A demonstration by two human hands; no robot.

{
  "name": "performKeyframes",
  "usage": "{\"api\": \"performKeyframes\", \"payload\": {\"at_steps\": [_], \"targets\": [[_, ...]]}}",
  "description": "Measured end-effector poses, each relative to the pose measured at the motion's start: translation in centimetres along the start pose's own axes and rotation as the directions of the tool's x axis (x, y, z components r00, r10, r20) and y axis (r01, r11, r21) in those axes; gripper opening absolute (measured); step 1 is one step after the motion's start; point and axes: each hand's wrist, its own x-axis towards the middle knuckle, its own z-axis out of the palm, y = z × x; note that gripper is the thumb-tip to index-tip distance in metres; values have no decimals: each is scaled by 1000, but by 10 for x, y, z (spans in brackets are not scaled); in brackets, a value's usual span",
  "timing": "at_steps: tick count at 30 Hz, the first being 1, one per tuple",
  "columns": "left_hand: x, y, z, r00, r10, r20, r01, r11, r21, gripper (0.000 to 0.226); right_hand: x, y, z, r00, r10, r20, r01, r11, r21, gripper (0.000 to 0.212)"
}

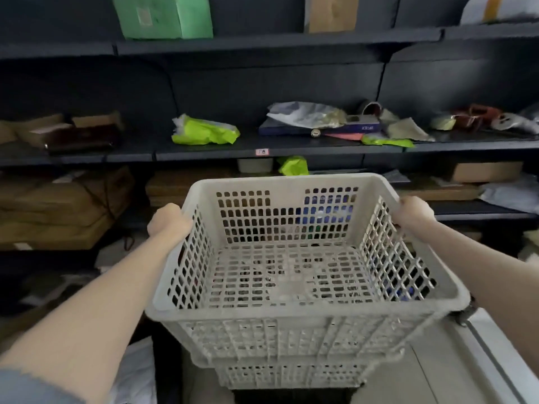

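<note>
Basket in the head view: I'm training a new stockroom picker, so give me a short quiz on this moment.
1. True or false: the left hand and the right hand each grip a side rim of the white basket.
2. What lies inside the basket? A) a blue book B) nothing C) a brown box
3. What colour is the box at the left of the top shelf?
Key: 1 true; 2 B; 3 green.

The basket [294,275] looks like matt grey perforated plastic (shelves [262,147] dark, matt, probably metal).
</note>
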Motion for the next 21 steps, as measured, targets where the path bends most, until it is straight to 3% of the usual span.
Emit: {"api": "performKeyframes", "payload": {"at_steps": [8,21], "targets": [[16,18,40,995,-92,42,89,994,60,27,63,3,46,991,2,136,-2,1000,-1,26],[41,32,64,993,-102,56,96,990,99,23,85,4,60,995,-1,101,-1,1000,19,24]]}}
